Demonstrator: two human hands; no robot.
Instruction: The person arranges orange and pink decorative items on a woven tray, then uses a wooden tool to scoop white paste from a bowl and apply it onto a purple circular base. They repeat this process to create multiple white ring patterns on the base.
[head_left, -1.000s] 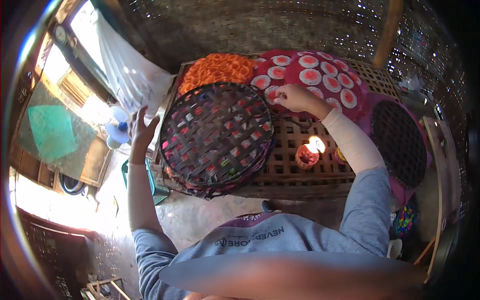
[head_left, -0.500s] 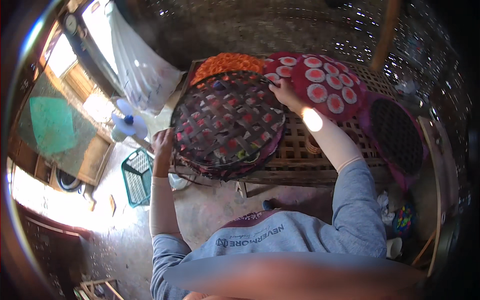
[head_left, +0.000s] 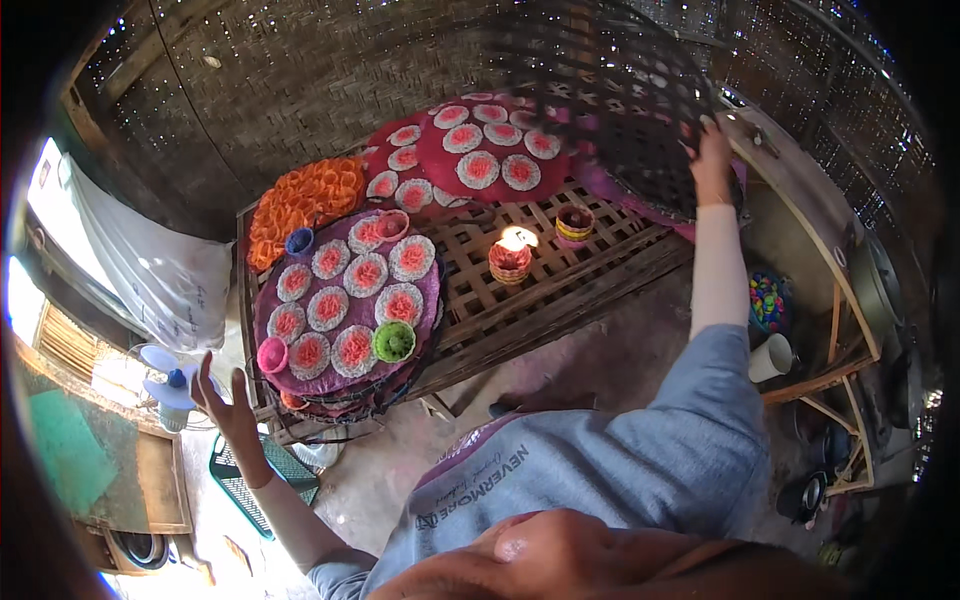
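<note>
My right hand (head_left: 712,160) grips the rim of a dark, round woven lattice tray (head_left: 640,70), blurred by motion, raised over the far right end of the slatted table. My left hand (head_left: 230,405) is open with its fingers spread, holding nothing, just off the table's left end. Near it lies a round purple cloth (head_left: 432,300) on a stack of trays, bearing several white lacy discs (head_left: 365,271) with pink-red centres. Among the discs stand a blue cup (head_left: 299,242), a green cup (head_left: 394,342), a bright pink cup (head_left: 272,354) and a paler pink cup (head_left: 392,225).
On the slatted table are two stacks of small cups (head_left: 510,262). Behind lie a heap of orange pieces (head_left: 305,205) and a red cloth (head_left: 450,185) with more discs. A fan (head_left: 172,380) and green crate (head_left: 243,482) are at left, a wooden shelf (head_left: 800,210) at right.
My right hand has carried the lattice tray up and rightward, uncovering the purple cloth with its discs and cups. My left hand has let go of the tray. The view has turned.
</note>
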